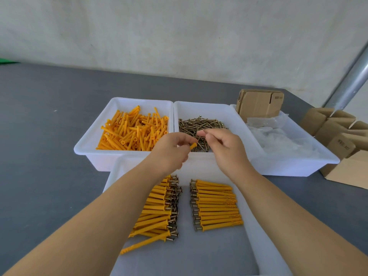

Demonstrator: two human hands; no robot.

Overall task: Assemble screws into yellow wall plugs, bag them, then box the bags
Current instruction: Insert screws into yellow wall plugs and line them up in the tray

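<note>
My left hand (173, 148) grips a yellow wall plug (193, 146), whose open end pokes out to the right. My right hand (223, 145) hovers over the screw tray (201, 108) with fingers curled and thumb and forefinger pinched; a screw between them cannot be made out. Loose screws (199, 126) fill that tray. Loose yellow plugs (131, 132) fill the white tray (95, 134) to its left. In the near white tray (253, 236), two rows of assembled plugs with screws lie: a left row (157, 212) and a right row (217, 206).
A third white tray (318, 156) at the right holds clear plastic bags (274, 136) and flat cardboard (258, 104). Folded cardboard boxes (342, 136) stand on the grey table (39, 136) at far right. A metal pole (350, 82) leans at the back right.
</note>
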